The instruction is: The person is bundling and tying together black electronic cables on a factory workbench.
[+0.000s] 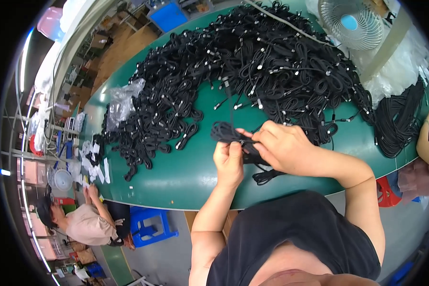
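Left hand point(229, 159) and right hand point(281, 145) both pinch a black cable coil point(226, 132). Loose tail trails toward the cable heap point(252, 62) at twelve o'clock; likely snag, unwinding the coil.

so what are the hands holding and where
Both hands, left hand and right hand, hold a coiled black cable at the coil's right end.

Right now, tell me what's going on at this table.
A person at a green table holds a coiled black cable in both hands: the left hand grips it from below, the right hand works at it from above. A big heap of black cables covers the table beyond. A co-worker sits at the left end, and a fan stands at the far right.
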`<state>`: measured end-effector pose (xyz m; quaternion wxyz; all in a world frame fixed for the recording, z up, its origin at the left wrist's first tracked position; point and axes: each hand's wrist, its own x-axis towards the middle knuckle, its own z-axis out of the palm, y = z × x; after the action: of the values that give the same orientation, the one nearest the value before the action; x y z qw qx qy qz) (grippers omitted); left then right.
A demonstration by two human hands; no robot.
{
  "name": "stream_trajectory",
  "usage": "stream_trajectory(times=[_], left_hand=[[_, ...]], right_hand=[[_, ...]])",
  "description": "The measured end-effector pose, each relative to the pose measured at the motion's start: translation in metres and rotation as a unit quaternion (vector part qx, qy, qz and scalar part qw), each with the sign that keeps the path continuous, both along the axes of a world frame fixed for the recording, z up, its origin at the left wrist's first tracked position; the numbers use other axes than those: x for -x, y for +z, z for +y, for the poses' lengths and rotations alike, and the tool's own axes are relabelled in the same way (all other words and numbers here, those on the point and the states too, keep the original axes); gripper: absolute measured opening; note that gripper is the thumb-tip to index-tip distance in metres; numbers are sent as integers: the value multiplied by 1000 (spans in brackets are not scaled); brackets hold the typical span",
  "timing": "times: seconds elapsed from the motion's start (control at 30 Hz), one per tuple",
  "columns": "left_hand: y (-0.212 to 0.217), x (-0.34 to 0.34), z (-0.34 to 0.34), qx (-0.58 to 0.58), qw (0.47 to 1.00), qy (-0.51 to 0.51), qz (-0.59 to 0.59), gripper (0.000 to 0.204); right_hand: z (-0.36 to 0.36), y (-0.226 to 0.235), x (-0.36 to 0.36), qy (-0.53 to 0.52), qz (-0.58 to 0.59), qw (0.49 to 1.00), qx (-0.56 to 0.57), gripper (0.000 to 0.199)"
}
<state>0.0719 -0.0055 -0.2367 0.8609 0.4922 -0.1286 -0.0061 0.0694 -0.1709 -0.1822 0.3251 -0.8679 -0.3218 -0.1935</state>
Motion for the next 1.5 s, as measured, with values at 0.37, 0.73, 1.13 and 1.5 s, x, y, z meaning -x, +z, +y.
stream_trajectory(times=[0.37, 0.73, 1.13, 1.5], left_hand=[[6, 5, -9, -18, 997, -42, 67, 33], [21, -3, 3, 71, 924, -263, 268, 48], [20, -7, 10, 14, 980, -197, -14, 65], [33, 6, -8, -270, 913, 51, -302, 54]], right_hand=[[-3, -2, 5, 11, -9, 998, -58, 14], [-30, -12, -13, -10, -172, 978, 115, 41], [-36, -6, -3, 72, 107, 983, -128, 17], [-14, 0, 11, 49, 185, 955, -228, 13]])
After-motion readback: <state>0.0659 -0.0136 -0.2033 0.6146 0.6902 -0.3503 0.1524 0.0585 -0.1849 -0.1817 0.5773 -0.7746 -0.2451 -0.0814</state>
